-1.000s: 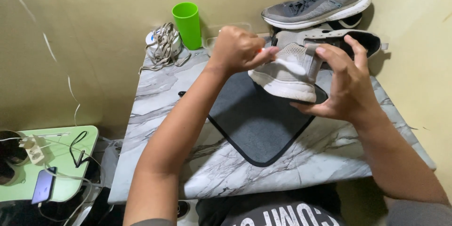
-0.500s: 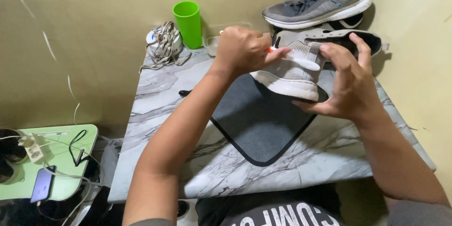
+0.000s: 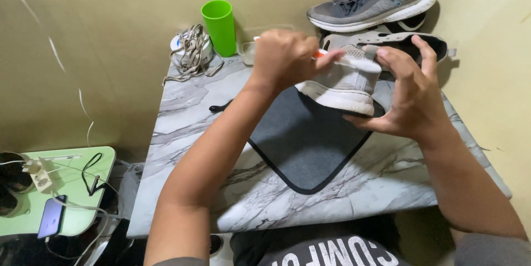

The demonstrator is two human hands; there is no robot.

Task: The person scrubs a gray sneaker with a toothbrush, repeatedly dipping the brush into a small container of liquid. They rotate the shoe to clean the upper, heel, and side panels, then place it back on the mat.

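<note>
Here the right hand [image 3: 409, 91] cups the grey shoe [image 3: 345, 80] with fingers spread, tilted just above the mat [image 3: 304, 138], while the left hand [image 3: 285, 58], closed on an orange-tipped brush [image 3: 319, 54], should work in short light strokes against that firm support.

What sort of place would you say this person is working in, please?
Probably a cramped corner of a home: a small marble-patterned table against a plain wall, shoes piled at the back, and a phone charging on a green side table.
</note>
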